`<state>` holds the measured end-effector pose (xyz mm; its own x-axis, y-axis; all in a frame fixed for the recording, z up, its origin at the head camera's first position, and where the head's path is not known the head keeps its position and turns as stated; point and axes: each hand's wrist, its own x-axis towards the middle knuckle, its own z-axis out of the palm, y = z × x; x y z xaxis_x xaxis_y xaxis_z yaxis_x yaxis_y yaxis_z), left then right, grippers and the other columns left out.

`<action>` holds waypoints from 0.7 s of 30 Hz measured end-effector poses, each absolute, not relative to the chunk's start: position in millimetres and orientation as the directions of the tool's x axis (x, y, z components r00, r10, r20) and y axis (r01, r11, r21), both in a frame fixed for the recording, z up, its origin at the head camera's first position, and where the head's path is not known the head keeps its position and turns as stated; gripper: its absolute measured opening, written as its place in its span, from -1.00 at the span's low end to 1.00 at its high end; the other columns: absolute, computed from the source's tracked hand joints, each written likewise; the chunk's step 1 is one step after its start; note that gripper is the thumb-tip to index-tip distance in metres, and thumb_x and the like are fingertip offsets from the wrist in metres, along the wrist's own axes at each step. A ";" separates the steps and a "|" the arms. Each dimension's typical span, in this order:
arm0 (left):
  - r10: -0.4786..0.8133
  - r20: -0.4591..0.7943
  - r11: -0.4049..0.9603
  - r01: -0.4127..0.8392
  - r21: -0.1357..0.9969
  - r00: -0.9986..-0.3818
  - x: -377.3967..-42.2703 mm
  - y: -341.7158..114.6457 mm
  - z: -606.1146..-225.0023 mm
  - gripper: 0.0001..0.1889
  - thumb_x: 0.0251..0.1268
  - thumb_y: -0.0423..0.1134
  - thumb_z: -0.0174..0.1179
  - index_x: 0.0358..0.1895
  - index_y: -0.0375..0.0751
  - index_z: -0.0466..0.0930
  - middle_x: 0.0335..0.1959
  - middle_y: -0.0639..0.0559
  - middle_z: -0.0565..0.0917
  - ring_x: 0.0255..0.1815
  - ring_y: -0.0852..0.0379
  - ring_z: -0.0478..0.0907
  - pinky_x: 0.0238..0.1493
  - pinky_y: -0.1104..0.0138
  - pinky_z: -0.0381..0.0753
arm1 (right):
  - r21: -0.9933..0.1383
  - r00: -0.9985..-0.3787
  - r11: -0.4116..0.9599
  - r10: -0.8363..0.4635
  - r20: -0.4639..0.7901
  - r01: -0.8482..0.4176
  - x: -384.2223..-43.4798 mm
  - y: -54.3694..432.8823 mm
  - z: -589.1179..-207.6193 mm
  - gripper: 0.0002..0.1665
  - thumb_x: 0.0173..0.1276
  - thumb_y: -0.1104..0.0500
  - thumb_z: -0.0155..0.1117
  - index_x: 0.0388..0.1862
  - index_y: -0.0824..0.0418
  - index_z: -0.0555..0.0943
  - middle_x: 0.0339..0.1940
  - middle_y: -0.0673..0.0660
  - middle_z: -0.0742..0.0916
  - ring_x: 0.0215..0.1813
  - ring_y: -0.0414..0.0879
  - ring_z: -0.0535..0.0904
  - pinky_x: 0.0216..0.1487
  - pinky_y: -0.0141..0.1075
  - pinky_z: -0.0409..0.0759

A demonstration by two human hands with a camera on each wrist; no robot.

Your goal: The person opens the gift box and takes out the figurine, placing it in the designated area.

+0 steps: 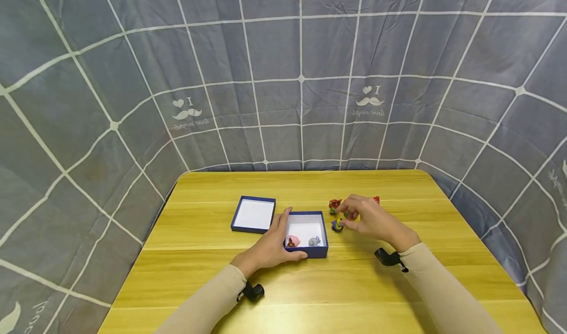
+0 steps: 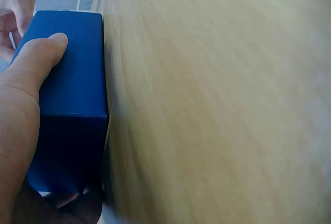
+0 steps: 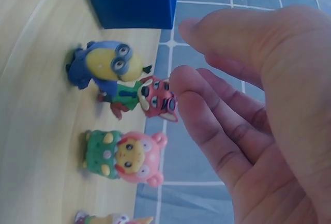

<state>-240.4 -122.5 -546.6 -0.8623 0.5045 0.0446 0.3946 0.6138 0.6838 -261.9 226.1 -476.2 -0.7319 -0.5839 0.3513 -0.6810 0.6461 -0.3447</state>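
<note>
My left hand grips the blue box, its thumb on the front wall and its other fingers along the left side. Inside the box's white interior lie a pink and brown figurine and a grey figurine. My right hand hovers just right of the box with thumb and fingertips apart, holding nothing. Closest to it stands a yellow and blue minion figurine. Beyond are a red fox figurine in green and a pink-hooded figurine with a green body.
Left of the box lies its blue-edged lid, white inside facing up. Another figurine is cut off at the bottom of the right wrist view. A grey curtain with white lines hangs behind the wooden table.
</note>
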 end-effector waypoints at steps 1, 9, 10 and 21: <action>0.505 0.044 0.614 0.394 0.683 -0.862 -240.4 -122.4 -547.1 0.49 0.36 0.44 0.60 1.00 0.04 -0.33 0.93 -0.32 0.07 0.66 -0.43 0.57 0.65 -0.24 0.64 | -0.346 -0.732 0.645 -0.584 0.351 -0.681 -261.1 224.7 -475.8 -0.71 0.43 0.36 0.73 0.07 0.20 0.87 -0.05 0.15 0.89 -0.21 -0.22 0.74 -0.21 -0.18 0.83; 0.503 0.044 0.614 0.392 0.685 -0.863 -240.5 -121.6 -548.0 0.48 0.36 0.46 0.59 1.00 0.04 -0.31 0.91 -0.31 0.11 0.65 -0.40 0.58 0.65 -0.22 0.65 | -0.341 -0.705 0.617 -0.606 0.369 -0.709 -257.5 213.0 -469.5 -0.68 0.41 0.37 0.74 0.07 0.19 0.86 -0.01 0.06 0.89 -0.20 -0.27 0.73 -0.15 -0.27 0.84; 0.502 0.044 0.614 0.392 0.685 -0.864 -240.8 -121.6 -548.1 0.48 0.36 0.46 0.59 1.00 0.06 -0.31 0.91 -0.30 0.12 0.65 -0.39 0.58 0.65 -0.22 0.64 | -0.335 -0.697 0.612 -0.612 0.373 -0.716 -257.5 211.5 -468.7 -0.68 0.41 0.37 0.74 0.07 0.19 0.86 0.01 0.07 0.90 -0.20 -0.26 0.74 -0.14 -0.27 0.85; 0.498 0.040 0.620 0.388 0.682 -0.866 -243.0 -121.3 -547.6 0.49 0.35 0.45 0.61 1.00 0.01 -0.30 0.89 -0.30 0.15 0.63 -0.32 0.58 0.65 -0.21 0.64 | -0.360 -0.675 0.575 -0.675 0.299 -0.735 -257.2 192.4 -459.7 -0.71 0.56 0.29 0.64 0.19 0.28 0.85 0.04 0.20 0.88 -0.13 -0.07 0.84 -0.06 -0.17 0.89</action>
